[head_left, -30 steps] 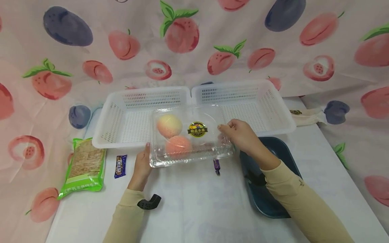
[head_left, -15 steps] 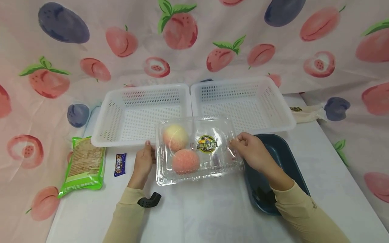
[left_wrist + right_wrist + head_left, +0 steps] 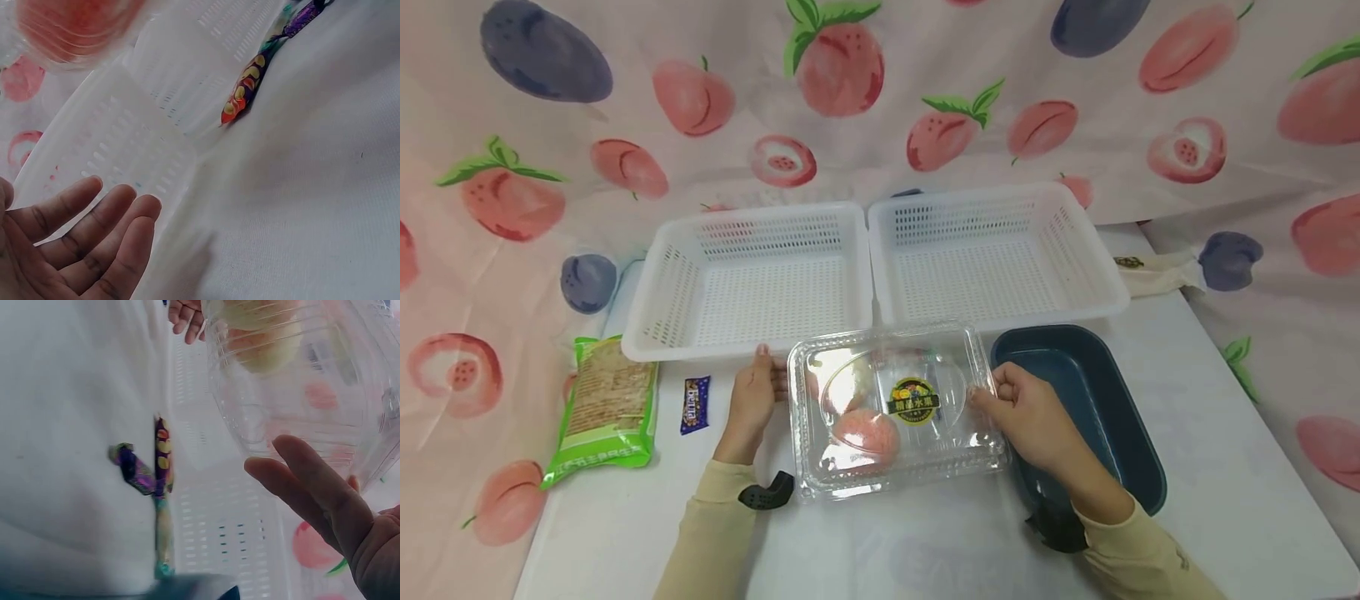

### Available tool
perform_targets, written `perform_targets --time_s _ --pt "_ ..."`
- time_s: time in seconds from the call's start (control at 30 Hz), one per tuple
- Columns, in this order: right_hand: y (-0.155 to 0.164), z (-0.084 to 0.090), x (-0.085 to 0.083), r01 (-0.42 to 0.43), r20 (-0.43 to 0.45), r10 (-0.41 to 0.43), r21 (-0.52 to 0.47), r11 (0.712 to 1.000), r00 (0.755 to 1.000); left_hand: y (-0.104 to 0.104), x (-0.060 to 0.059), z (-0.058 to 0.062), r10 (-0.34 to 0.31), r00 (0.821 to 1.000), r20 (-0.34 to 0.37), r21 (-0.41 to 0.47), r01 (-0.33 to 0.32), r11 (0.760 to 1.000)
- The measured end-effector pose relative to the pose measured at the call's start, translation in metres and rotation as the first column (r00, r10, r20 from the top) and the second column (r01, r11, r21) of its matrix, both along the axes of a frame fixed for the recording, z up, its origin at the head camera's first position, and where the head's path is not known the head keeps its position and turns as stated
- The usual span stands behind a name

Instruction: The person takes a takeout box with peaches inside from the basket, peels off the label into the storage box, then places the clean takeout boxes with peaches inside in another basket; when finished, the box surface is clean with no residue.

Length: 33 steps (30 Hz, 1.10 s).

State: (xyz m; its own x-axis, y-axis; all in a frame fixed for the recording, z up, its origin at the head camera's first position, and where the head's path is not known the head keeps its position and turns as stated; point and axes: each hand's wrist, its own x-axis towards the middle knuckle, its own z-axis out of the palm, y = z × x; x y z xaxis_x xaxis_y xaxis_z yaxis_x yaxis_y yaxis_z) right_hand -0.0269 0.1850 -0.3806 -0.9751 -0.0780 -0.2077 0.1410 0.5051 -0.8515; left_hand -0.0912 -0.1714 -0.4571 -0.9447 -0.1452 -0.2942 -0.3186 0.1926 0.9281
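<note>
My right hand (image 3: 1026, 417) grips the right end of a clear plastic clamshell box (image 3: 951, 454), thumb on top and fingers underneath. Through the lid, with its round black-and-gold label (image 3: 914, 400), show a pink peach-like ball (image 3: 867, 435) and a yellowish one (image 3: 842, 385) half lost in glare. Raised off the table in the right wrist view, the box (image 3: 262, 406) has its lid shut. My left hand (image 3: 752, 408) stays beside the box's left end, fingers loosely spread; the left wrist view shows that hand (image 3: 87, 244) holding nothing, apart from the box.
Two white perforated baskets (image 3: 647, 329) (image 3: 1116, 304) stand side by side at the back. A dark blue tray (image 3: 1138, 446) lies right, a green-edged food bag (image 3: 606, 404) and a blue wrapped bar (image 3: 696, 405) left. Wrapped sweets (image 3: 164, 456) lie beneath the box.
The box has moved toward me and slightly right in my right hand, its lid turning more toward the head camera. It now hides the purple sweet. My left hand has hardly moved.
</note>
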Motion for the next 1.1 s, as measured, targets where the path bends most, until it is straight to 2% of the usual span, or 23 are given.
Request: perform_targets --time_s 0.27,0.47,0.63,0.87,1.1 --pt "0.0 -0.006 0.01 0.002 0.049 -0.005 0.055 0.998 0.999 -0.004 -0.001 0.001 -0.061 0.997 -0.041 0.023 0.062 0.998" --pt "-0.004 -0.017 0.016 -0.003 0.088 0.0 0.031 1.0 0.996 -0.006 -0.002 0.002 -0.077 0.996 -0.038 0.02 0.077 0.997" --pt "-0.007 -0.025 0.02 0.001 0.108 -0.005 0.034 0.999 0.994 -0.008 -0.003 0.002 -0.097 0.993 -0.065 0.025 0.099 0.995" --pt "-0.01 -0.034 0.021 -0.01 0.137 -0.012 0.156 0.988 0.99 -0.008 -0.003 0.001 -0.105 0.992 -0.076 0.023 0.107 0.994" --pt "-0.012 -0.035 0.022 -0.04 0.125 0.009 0.251 0.967 0.992 -0.007 -0.002 0.0 -0.113 0.991 -0.069 0.03 0.115 0.993"
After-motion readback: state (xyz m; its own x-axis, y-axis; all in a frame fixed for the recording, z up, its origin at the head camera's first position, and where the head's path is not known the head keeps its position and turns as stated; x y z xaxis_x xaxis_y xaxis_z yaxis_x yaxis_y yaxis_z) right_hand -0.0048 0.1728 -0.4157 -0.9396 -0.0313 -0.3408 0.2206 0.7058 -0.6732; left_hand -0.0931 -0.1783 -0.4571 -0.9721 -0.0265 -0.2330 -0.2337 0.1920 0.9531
